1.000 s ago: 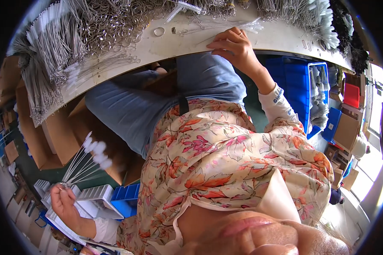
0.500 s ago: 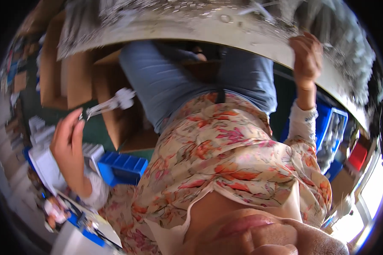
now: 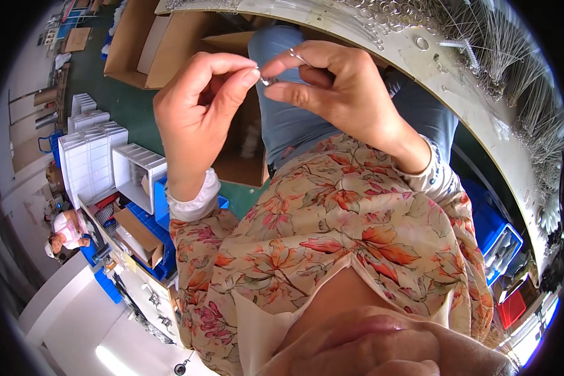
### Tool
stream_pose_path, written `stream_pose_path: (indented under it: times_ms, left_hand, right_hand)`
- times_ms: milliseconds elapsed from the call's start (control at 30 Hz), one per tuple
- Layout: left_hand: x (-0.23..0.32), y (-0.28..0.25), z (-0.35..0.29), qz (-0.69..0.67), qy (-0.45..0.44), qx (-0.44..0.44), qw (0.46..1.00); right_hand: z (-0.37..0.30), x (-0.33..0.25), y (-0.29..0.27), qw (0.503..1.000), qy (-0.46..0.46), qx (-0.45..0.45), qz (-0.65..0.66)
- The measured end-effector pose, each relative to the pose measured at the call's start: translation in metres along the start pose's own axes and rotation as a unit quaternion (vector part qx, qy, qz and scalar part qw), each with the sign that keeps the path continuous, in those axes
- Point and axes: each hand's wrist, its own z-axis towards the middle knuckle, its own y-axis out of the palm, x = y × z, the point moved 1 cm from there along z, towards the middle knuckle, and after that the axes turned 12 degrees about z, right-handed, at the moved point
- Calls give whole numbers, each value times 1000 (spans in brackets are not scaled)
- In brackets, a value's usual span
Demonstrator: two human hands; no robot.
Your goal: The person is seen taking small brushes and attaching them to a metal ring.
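Above my lap, my left hand (image 3: 197, 116) and my right hand (image 3: 344, 94) meet at the fingertips. Between them is a small shiny metal piece (image 3: 268, 81), mostly covered by the fingers, so its exact kind does not show. Thumb and index finger of my left hand are pinched at its left end. The right thumb and index finger hold it from the other side. A thin silvery loop (image 3: 297, 56) lies across a right finger; whether it is a ring or a bent wire I cannot tell.
A pale worktable (image 3: 448, 94) curves along the far and right side, bearing metal rings (image 3: 422, 43) and heaped thin wires (image 3: 507, 69). Cardboard boxes (image 3: 175, 50) stand beyond my left hand. White crates (image 3: 94, 156) are at left, a blue bin (image 3: 502, 245) at right. Another person (image 3: 69, 230) is far left.
Both hands have come together above my lap, the right one leaving the table's edge. The white piece with thin strands that hung from my left fingers no longer shows.
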Motion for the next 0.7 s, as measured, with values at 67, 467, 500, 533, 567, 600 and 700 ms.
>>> stream_pose_path:
  times_ms: [67, 467, 500, 533, 567, 600, 700]
  left_hand:
    - [1, 8, 3, -12, 19, 29, 999]
    - [-20, 39, 1, -257, 9, 94, 962]
    - [-20, 42, 1, -275, -8, 118, 954]
    - [-19, 46, 1, -276, -9, 118, 954]
    - [-19, 49, 3, -290, -3, 133, 948]
    - [-20, 51, 4, -304, 4, 148, 941]
    - [-20, 55, 5, -316, 7, 162, 935]
  right_hand:
    - [0, 15, 3, 997, -19, 17, 68]
    - [4, -4, -4, 991, -86, 82, 62]
    - [4, -9, -8, 983, -141, 114, -6]
    - [13, -13, 8, 949, -183, 207, -153]
    - [11, -2, 9, 949, -181, 206, -154]
    - [13, 7, 12, 973, -139, 172, 70]
    - [4, -3, -4, 952, -240, 101, -162]
